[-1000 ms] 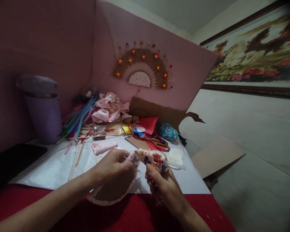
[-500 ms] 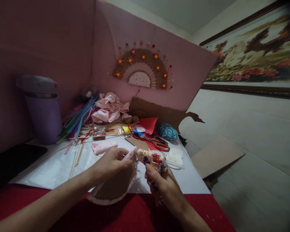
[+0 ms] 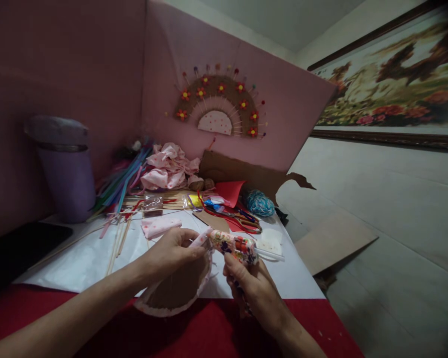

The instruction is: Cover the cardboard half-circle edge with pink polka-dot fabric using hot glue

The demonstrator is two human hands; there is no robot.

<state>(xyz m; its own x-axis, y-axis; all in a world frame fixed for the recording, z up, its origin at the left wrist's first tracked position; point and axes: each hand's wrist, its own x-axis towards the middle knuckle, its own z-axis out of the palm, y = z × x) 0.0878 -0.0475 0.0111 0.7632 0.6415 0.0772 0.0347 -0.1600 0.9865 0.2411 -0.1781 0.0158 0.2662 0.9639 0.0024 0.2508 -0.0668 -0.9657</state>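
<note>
My left hand (image 3: pixel 175 251) pinches the upper edge of a rounded cardboard piece (image 3: pixel 181 283), whose rim is wrapped in pink dotted fabric (image 3: pixel 164 311). My right hand (image 3: pixel 254 286) is closed round the handle of a flower-patterned glue gun (image 3: pixel 235 245), with a clear glue stick (image 3: pixel 271 253) poking out of its back end. The gun's nozzle points left and meets the fabric edge beside my left fingertips; whether it touches is hard to tell. A small roll of pink dotted fabric (image 3: pixel 160 226) lies just beyond my left hand.
Behind lie crumpled pink fabric (image 3: pixel 168 166), thin sticks (image 3: pixel 121 233), pipe cleaners (image 3: pixel 129 174), blue yarn (image 3: pixel 260 203) and scissors (image 3: pixel 250 223). A purple tumbler (image 3: pixel 65 174) stands left. A half-round cardboard decoration (image 3: pixel 221 89) is pinned to the pink board (image 3: pixel 280 104).
</note>
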